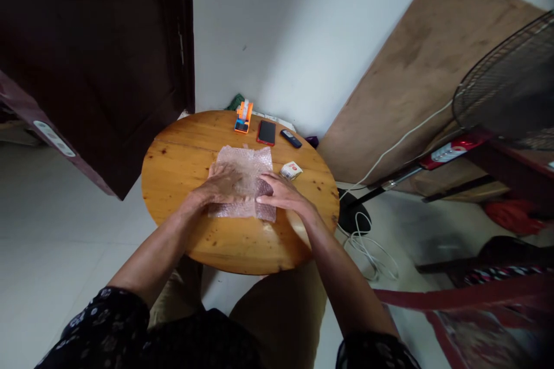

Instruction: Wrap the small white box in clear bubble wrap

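A sheet of clear bubble wrap lies on the round wooden table in front of me. Its near part looks folded, with a layered edge on the right side. My left hand rests flat on the left half of the wrap, fingers stretched across it. On the right edge sits my right hand, its fingers spread and thumb apart, touching the plastic. Whether anything lies under the wrap, I cannot tell. Just right of my right hand is a small white packet with red print.
Along the table's back are an orange tape dispenser, a phone with a red edge and a small dark remote-like device. A standing fan with a loose white cable is on the right. A dark door stands left.
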Motion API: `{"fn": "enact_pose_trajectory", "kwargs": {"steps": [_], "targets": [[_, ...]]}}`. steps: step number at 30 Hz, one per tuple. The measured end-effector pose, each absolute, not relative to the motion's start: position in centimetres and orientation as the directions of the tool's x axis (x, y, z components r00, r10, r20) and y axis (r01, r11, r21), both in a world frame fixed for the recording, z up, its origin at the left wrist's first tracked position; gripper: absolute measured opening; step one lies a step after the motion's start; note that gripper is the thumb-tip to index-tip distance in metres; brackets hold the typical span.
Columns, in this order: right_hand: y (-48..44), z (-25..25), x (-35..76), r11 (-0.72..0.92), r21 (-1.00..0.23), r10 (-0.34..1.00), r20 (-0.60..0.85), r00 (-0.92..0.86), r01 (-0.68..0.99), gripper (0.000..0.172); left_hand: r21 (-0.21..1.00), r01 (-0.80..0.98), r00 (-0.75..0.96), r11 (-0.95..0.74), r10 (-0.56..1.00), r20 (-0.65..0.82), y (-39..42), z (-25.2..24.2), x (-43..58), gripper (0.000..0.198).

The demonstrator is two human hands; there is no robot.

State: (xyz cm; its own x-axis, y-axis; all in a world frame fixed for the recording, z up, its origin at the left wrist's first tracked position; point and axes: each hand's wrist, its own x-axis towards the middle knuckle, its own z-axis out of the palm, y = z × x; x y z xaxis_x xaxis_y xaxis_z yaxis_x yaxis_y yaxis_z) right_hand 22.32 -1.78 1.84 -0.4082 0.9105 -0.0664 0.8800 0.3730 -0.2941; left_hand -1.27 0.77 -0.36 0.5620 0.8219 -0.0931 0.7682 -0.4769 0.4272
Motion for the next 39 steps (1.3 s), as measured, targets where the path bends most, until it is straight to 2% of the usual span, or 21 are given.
{"fn": "enact_pose_trajectory", "kwargs": {"steps": [4,7,10,14,17,21,24,26,27,29,31,34,36,39], "targets": [[-2.4,1.7,21.0,0.276,-0.249,0.951,-0.072,-0.301,0.929,0.067,0.422,0.796,0.462,-0.433,0.886,0.039,0.6,-0.2,-0.8,0.073],[-3.2,1.1,21.7,0.292,-0.326,0.943,-0.056,-0.327,0.899,0.074,0.467,0.718,0.487,-0.516,0.852,0.192,0.2,-0.1,-0.3,0.057],[-3.7,0.7,23.1,0.320,-0.435,0.929,-0.029,-0.368,0.842,0.080,0.484,0.648,0.583,-0.588,0.792,0.182,-0.1,-0.4,0.0,0.048],[-3.7,0.3,24.0,0.332,-0.492,0.927,0.011,-0.376,0.804,0.080,0.447,0.663,0.622,-0.601,0.774,0.119,0.0,-1.0,0.0,0.047],[-3.3,0.0,23.8,0.329,-0.487,0.935,0.048,-0.352,0.809,0.077,0.419,0.644,0.624,-0.640,0.756,0.196,-0.2,-0.9,0.4,0.042],[-3.0,-0.6,23.5,0.342,-0.496,0.934,0.087,-0.346,0.798,0.075,0.409,0.511,0.724,-0.756,0.635,0.269,-1.3,-0.3,1.5,0.036],[-2.9,-0.2,23.9,0.379,-0.552,0.924,0.185,-0.334,0.743,0.059,0.397,0.455,0.788,-0.797,0.568,0.236,-2.1,-0.2,2.2,0.048],[-2.7,0.6,24.5,0.367,-0.552,0.922,0.322,-0.215,0.748,0.044,0.373,0.470,0.800,-0.800,0.565,0.204,-2.3,-0.3,2.4,0.056],[-2.4,1.0,24.9,0.331,-0.535,0.914,0.386,-0.124,0.778,0.039,0.364,0.479,0.801,-0.798,0.568,0.190,-2.3,-0.4,2.4,0.057],[-1.6,1.9,25.7,0.182,-0.484,0.892,0.447,0.063,0.856,0.042,0.356,0.486,0.804,-0.798,0.568,0.174,-2.2,-0.5,2.4,0.057],[-0.6,2.3,26.5,-0.014,-0.432,0.904,0.381,0.196,0.902,0.051,0.352,0.490,0.802,-0.797,0.571,0.176,-2.0,-0.7,2.4,0.054],[0.5,1.9,27.4,-0.199,-0.411,0.938,0.182,0.294,0.889,0.049,0.348,0.496,0.792,-0.795,0.579,0.193,-1.8,-1.0,2.4,0.055],[0.6,1.3,27.5,-0.209,-0.516,0.930,0.156,0.331,0.831,0.046,0.348,0.497,0.789,-0.795,0.581,0.199,-1.8,-1.1,2.5,0.058],[0.0,1.0,26.6,0.021,-0.794,0.931,0.236,0.277,0.607,0.049,0.372,0.483,0.791,-0.793,0.577,0.204,-1.8,-1.0,2.6,0.058]]}}
